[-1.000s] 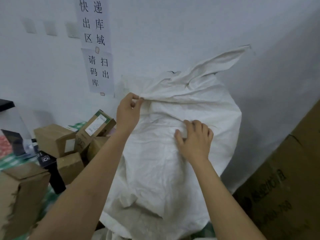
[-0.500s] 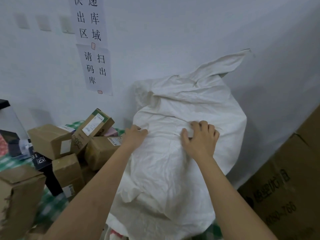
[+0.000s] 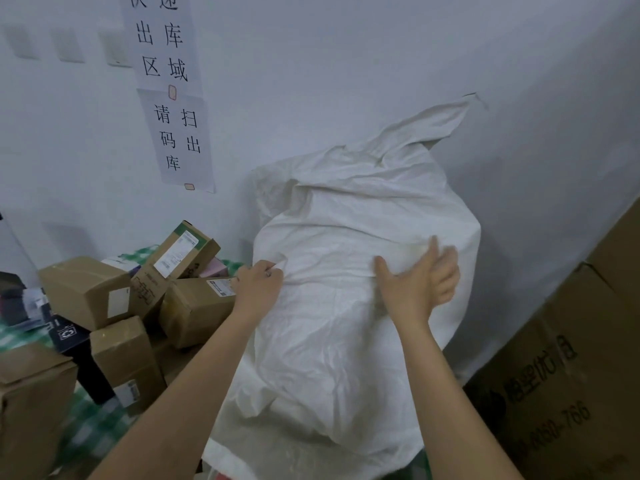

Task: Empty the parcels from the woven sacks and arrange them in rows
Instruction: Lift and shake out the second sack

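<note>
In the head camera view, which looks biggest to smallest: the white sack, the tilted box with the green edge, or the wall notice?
1. white sack, clearly largest.
2. wall notice.
3. tilted box with the green edge.
The notice hangs farther back, so its rank is unsure.

Soft, even, rather dim indoor light, bluish cast on the wall [image 3: 346, 64]. Faint shadow right of the sack [image 3: 346, 237]. Right hand [image 3: 419, 282] smeared with motion blur (fingers especially); wide-angle bending at the edges.
</note>
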Demonstrator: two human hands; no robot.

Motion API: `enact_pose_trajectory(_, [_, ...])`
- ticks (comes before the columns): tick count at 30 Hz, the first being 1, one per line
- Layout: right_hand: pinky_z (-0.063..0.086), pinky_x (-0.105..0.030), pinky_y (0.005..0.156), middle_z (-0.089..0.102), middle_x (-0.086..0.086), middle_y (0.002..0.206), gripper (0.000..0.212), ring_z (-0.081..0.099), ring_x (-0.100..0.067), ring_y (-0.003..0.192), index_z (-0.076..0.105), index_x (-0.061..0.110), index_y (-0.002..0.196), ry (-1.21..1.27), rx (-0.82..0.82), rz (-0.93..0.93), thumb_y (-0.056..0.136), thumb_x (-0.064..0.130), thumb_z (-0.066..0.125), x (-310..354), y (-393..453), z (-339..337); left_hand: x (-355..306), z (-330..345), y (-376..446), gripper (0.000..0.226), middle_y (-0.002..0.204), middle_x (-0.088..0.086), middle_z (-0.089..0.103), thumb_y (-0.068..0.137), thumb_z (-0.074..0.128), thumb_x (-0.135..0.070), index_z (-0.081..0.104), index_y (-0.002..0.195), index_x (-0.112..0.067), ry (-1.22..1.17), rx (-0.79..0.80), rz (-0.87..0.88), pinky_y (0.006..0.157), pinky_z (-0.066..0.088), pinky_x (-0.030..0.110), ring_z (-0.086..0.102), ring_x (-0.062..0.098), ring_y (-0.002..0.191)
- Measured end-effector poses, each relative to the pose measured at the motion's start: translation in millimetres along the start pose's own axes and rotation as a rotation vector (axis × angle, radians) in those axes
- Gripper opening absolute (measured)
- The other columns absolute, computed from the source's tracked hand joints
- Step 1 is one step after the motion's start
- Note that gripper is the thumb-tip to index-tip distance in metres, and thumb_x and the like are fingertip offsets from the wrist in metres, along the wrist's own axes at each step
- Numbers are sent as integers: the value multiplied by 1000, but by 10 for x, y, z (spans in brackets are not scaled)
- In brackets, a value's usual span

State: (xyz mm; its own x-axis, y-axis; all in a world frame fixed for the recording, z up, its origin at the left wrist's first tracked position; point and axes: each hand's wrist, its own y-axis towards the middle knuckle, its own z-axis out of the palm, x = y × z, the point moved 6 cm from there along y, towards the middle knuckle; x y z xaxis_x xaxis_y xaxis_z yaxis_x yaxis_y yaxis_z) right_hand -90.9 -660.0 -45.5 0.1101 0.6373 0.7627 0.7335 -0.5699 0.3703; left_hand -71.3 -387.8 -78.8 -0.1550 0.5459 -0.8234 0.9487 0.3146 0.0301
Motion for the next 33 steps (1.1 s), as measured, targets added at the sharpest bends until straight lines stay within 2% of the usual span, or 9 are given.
enact_pose_trajectory(2, [23, -52, 114, 1, -10, 159, 115, 9, -36, 145, 6, 22, 153, 299, 68, 330, 70, 51, 79, -202, -28, 68, -3, 1, -25, 29, 120, 11, 55, 93, 42, -16, 60, 115, -11, -23, -19, 14, 107, 31, 45, 43, 32, 118])
enact_pose_trajectory(4, [38, -44, 104, 20, -10, 150, 105, 29, -35, 136, 22, 15, 147, 529, 139, 562, 68, 53, 80, -348, -95, 163, -16, 1, -61, 29, 120, 14, 54, 93, 42, -15, 59, 115, -10, -35, -36, 32, 107, 30, 46, 42, 31, 117])
enact_pose_trajectory(10, [37, -35, 79, 48, -11, 119, 39, 46, -33, 112, 53, 10, 93, 348, 301, 362, 95, 48, 48, -257, 19, 248, -5, 51, -120, 28, 123, 14, 42, 93, 43, -17, 57, 116, -11, -63, -47, 61, 103, 29, 39, 36, 31, 118])
enact_pose_trajectory(14, [30, -32, 58, 42, -3, 73, 41, 42, -25, 80, 33, 15, 64, 404, 321, 339, 96, 35, 49, -234, 94, 228, 12, 32, -117, 25, 121, 13, 46, 92, 44, -17, 59, 112, -12, -81, -48, 63, 103, 32, 41, 38, 30, 117])
enact_pose_trajectory(18, [32, -35, 68, 44, -9, 91, 43, 41, -27, 92, 32, 16, 63, 303, 305, 326, 97, 39, 47, -260, 63, 147, -21, -23, -90, 17, 112, 17, 56, 93, 42, -21, 58, 93, -13, -81, -8, 17, 102, 36, 47, 46, 35, 112])
enact_pose_trajectory(25, [35, -33, 83, 35, -3, 112, 43, 42, -31, 111, 43, 10, 67, 275, 216, 255, 99, 38, 47, -221, 3, 97, -23, -191, 193, 32, 104, 11, 61, 93, 49, -38, 65, 97, -11, -147, 65, -146, 97, 43, 43, 56, 27, 104])
enact_pose_trajectory(28, [36, -31, 80, 39, -6, 119, 43, 52, -32, 99, 43, 9, 67, 245, 190, 205, 99, 37, 46, -241, 17, 131, 80, -143, 251, 79, 137, 15, 49, 82, 63, -57, 42, 138, -5, -143, 143, -336, 106, 38, 43, 46, 32, 126])
enact_pose_trajectory(30, [37, -30, 76, 40, -9, 123, 42, 55, -31, 91, 44, 10, 68, 182, 187, 149, 100, 37, 44, -219, 23, 130, 153, -3, 270, 105, 135, 13, 51, 58, 82, -59, 40, 139, -8, -424, 336, -504, 104, 42, 47, 51, 33, 120])
enact_pose_trajectory(33, [39, -32, 73, 44, -10, 124, 37, 50, -29, 105, 56, 6, 83, -22, 123, -11, 101, 35, 42, -143, 9, 98, 346, 130, 434, 142, 133, 12, 53, 18, 86, -71, 39, 140, -15, -399, 441, -603, 102, 41, 54, 52, 35, 119])
